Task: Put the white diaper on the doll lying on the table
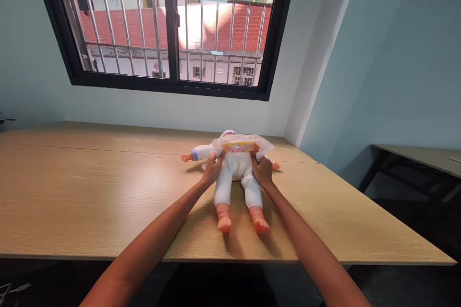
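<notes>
A baby doll (224, 189) in white clothes lies on its back on the wooden table (108, 192), bare feet toward me. Across its middle stands the raised front of a white diaper (264, 144) with a yellow and pink printed band. My left hand (213, 170) pinches the diaper's edge at the doll's hip on the left. On the opposite side, my right hand (262, 171) has its fingers closed on the other edge. The diaper hides the doll's chest and most of its head. One arm with a blue cuff stretches out to the left.
Behind the table is a pale wall with a black-framed barred window (173, 33). A second table (421, 158) stands at the right, beyond a gap. The near table edge runs just past the doll's feet.
</notes>
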The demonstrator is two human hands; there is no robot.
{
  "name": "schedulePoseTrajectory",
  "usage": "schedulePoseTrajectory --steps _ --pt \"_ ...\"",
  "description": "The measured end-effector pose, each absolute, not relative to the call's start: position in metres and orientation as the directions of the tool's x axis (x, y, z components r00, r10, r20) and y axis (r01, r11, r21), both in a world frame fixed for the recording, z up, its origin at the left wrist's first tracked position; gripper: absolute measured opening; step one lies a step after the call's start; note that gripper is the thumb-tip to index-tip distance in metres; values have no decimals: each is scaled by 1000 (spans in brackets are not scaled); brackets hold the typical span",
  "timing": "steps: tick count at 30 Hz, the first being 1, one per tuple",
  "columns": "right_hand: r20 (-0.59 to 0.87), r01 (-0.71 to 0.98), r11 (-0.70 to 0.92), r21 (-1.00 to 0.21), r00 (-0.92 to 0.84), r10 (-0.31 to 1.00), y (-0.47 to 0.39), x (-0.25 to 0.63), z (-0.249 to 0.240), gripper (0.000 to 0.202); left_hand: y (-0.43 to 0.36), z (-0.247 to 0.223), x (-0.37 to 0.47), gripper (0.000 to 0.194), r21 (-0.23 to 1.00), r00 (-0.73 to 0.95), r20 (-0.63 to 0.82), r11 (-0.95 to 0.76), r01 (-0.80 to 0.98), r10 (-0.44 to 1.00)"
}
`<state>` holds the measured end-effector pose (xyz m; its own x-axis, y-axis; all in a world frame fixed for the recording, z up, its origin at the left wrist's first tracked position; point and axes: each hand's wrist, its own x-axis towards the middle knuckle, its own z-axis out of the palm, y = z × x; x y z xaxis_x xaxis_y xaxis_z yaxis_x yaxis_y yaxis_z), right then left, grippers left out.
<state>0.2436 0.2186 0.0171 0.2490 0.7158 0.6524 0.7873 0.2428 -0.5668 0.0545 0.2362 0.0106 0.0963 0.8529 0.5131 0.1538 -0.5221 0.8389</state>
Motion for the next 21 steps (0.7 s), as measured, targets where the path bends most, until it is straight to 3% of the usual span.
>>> schedulePoseTrajectory --steps 16,21 --pt "675 820 253 -514 204 709 214 241 19 27 229 8 56 14 749 86 594 -589 303 800" --pt "673 790 257 -556 247 698 215 243 19 37 229 12 58 21 748 81 589 -580 322 804"
